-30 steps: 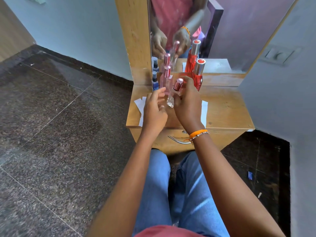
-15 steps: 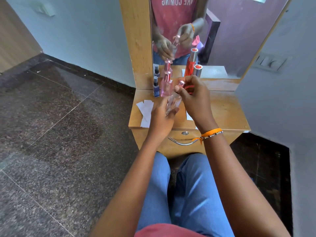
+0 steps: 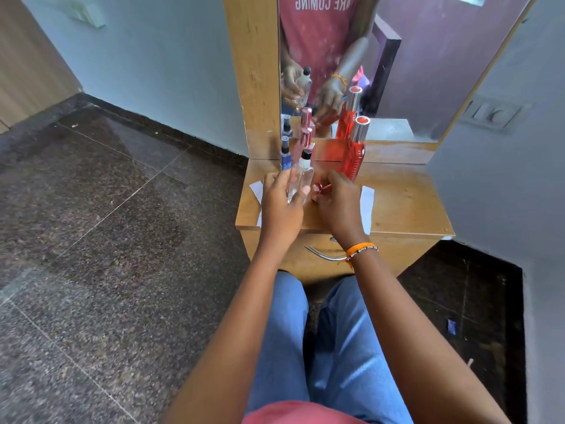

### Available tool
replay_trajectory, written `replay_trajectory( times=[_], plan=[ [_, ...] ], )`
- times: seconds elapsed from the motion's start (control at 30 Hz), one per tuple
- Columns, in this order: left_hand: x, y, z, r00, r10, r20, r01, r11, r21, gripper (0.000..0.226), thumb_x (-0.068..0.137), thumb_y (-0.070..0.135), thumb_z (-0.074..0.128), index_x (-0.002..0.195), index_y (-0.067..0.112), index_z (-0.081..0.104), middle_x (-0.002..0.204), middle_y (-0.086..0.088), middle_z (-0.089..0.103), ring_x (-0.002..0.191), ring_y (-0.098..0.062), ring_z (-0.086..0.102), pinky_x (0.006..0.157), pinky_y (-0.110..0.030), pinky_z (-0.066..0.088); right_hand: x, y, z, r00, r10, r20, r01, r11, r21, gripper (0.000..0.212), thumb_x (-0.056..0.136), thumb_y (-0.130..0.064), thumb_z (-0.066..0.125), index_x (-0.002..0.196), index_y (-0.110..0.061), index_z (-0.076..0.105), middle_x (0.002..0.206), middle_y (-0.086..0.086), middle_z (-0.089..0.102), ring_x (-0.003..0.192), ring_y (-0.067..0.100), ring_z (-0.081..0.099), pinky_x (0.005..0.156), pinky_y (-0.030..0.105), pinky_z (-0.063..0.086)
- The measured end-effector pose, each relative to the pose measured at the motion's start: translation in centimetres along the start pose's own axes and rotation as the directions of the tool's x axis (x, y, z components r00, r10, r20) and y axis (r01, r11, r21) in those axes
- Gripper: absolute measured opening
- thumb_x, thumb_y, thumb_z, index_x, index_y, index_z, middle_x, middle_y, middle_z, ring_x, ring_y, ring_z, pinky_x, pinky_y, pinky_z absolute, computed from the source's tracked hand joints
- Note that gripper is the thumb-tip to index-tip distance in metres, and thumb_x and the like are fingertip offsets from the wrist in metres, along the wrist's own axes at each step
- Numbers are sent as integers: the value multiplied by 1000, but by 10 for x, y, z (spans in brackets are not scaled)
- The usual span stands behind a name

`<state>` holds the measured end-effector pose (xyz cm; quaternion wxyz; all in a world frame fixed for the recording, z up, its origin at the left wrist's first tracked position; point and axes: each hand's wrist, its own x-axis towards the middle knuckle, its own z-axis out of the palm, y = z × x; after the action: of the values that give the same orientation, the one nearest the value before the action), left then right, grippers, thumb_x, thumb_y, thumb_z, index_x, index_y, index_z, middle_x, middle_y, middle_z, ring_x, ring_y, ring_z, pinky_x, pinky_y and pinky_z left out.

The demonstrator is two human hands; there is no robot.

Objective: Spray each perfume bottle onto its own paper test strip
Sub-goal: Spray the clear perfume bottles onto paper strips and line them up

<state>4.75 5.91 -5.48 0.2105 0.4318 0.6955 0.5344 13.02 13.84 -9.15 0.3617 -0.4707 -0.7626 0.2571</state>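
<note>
Two hands busy: left hand (image 3: 282, 206) grips clear bottle (image 3: 300, 180), right hand (image 3: 336, 200) pinches pink cap (image 3: 319, 191); park cap at 3 o'clock, aim nozzle at strip.

The left hand (image 3: 282, 206) covers the lower half of the clear bottle (image 3: 301, 179), so its base is out of sight. The right hand (image 3: 337, 206) hides most of the rose-coloured cap (image 3: 320, 190); whether the fingers close fully on it cannot be told. Both hands cover the middle of the tabletop (image 3: 403, 203), leaving only the outer edges of 2 paper sheets, the left paper (image 3: 256, 191) and the right paper (image 3: 367, 206). The blue bottle (image 3: 285, 154) is too small for its label to be read
</note>
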Motion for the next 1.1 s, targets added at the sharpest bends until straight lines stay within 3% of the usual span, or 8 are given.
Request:
replay_trajectory(
  times=[0.2,0.3,0.37,0.5,0.63,0.73,0.87,1.1],
  plan=[
    [2,-2,2,1000,20,13,-20,1000,-7,34,89,10,57,123,9,55,108,0,43,98,-8,45,76,-8,33,-13,-3,-8,998,-32,-56,34,999,40,31,80,2,61,109,-8,58,109,11,60,89,27,59,74,36,50],
    [1,-2,5,998,45,36,-44,998,-34,35,89,11,57,124,13,55,106,1,46,99,-9,49,76,-3,38,-23,-17,-27,989,-30,-146,69,960,273,20,93,-8,52,112,-11,57,106,5,64,88,12,59,73,21,49],
    [-1,-1,10,996,64,63,-60,996,-58,33,90,13,57,123,15,57,105,2,50,100,-8,53,79,-5,41,-29,-22,-39,999,13,-35,4,895,446,20,96,-18,53,114,-13,57,105,3,66,90,6,61,72,12,45],
    [-9,3,30,979,134,153,-119,988,-103,32,89,8,55,120,14,59,112,-3,62,105,-16,61,89,-35,53,-34,-12,-51,995,38,97,-85,835,544,21,93,-15,58,109,-3,55,96,13,66,91,23,66,79,31,53],
    [-18,10,51,950,182,254,-153,980,-127,41,85,5,60,125,14,54,118,-5,62,104,-13,62,85,-16,51,-34,8,-69,991,129,36,-126,803,582,9,96,-19,51,100,-13,56,85,13,60,80,17,59,72,36,51],
    [-21,10,65,940,212,269,-222,975,7,38,89,4,53,126,12,53,120,-5,56,105,-14,55,84,-7,42,-33,19,-83,975,222,-3,-174,773,611,10,100,-20,44,98,-27,51,95,4,62,78,10,61,68,23,50],
    [-12,3,87,904,208,374,-339,881,329,43,90,-4,42,130,8,52,129,-8,52,116,-30,46,97,-36,40,-32,30,-96,970,241,-28,-181,793,581,10,101,-20,41,100,-28,47,95,-2,63,75,10,58,71,28,49],
    [-3,2,110,834,146,533,-494,630,599,52,90,0,37,141,11,34,152,-7,27,125,-34,32,101,-43,32,-31,38,-97,960,281,-12,-221,778,589,11,100,-20,43,105,-11,46,96,2,63,78,13,59,71,29,50]
  ],
)
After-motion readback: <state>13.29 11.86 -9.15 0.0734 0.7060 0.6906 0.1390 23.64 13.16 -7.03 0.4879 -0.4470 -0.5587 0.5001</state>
